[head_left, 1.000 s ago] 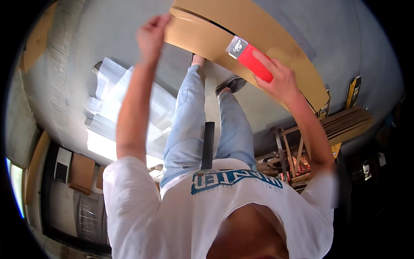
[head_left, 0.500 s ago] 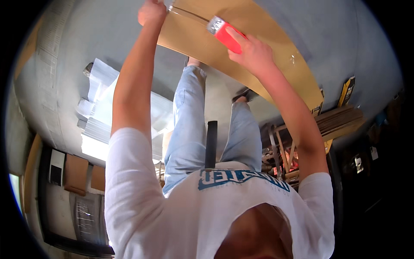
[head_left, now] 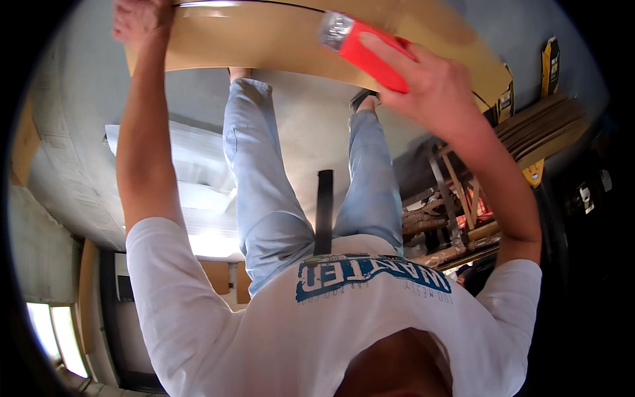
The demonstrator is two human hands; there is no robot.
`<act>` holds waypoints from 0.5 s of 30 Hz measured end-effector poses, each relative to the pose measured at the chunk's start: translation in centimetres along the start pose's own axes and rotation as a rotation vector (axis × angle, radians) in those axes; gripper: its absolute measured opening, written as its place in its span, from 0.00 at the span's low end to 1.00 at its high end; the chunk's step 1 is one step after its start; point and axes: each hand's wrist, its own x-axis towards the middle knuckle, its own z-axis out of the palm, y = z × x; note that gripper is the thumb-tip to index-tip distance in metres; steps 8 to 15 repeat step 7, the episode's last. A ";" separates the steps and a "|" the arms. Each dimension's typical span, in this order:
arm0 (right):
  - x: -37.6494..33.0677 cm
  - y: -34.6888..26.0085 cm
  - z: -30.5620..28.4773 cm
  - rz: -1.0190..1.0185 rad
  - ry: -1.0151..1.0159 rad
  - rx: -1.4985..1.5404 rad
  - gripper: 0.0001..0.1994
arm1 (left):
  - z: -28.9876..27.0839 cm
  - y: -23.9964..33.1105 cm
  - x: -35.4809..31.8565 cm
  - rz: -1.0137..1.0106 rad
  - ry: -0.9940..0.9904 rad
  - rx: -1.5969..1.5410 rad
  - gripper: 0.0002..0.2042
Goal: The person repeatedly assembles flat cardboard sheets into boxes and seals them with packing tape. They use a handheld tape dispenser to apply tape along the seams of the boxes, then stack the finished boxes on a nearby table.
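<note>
A long brown cardboard sheet point(head_left: 264, 41) spans the top of the view, with a dark line running along it and a shiny glint beside my left hand. At its left end is my left hand point(head_left: 142, 23), fingers curled at the cardboard's edge; the fingertips are partly hidden. My right hand point(head_left: 433, 86) is closed around a red hand-held tool point(head_left: 380, 59) with a shiny silver front end, its exact kind unclear. That silver end points left, over the cardboard near the dark line.
Stacked brown boards point(head_left: 539, 132) and a yellow-and-black package point(head_left: 550, 66) lie to the right. A cluttered metal frame point(head_left: 450, 192) stands below them. Pale translucent sheets point(head_left: 198, 159) lie on the grey floor point(head_left: 311, 119) left of my legs.
My left hand has moved left, toward the cardboard's end. My right hand and the red tool appear larger and slightly to the right. The cardboard and surroundings have shifted in view.
</note>
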 end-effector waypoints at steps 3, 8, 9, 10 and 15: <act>-5.6 5.7 0.5 0.032 0.003 -0.072 0.34 | -3.0 4.3 -1.3 -0.036 -0.031 -0.211 0.43; -10.1 11.6 2.9 0.077 -0.048 -0.192 0.38 | -3.4 3.8 -0.9 -0.041 -0.102 -0.129 0.44; -10.1 11.6 2.9 0.077 -0.048 -0.192 0.38 | -3.4 3.8 -0.9 -0.041 -0.102 -0.129 0.44; -10.1 11.6 2.9 0.077 -0.048 -0.192 0.38 | -3.4 3.8 -0.9 -0.041 -0.102 -0.129 0.44; -10.1 11.6 2.9 0.077 -0.048 -0.192 0.38 | -3.4 3.8 -0.9 -0.041 -0.102 -0.129 0.44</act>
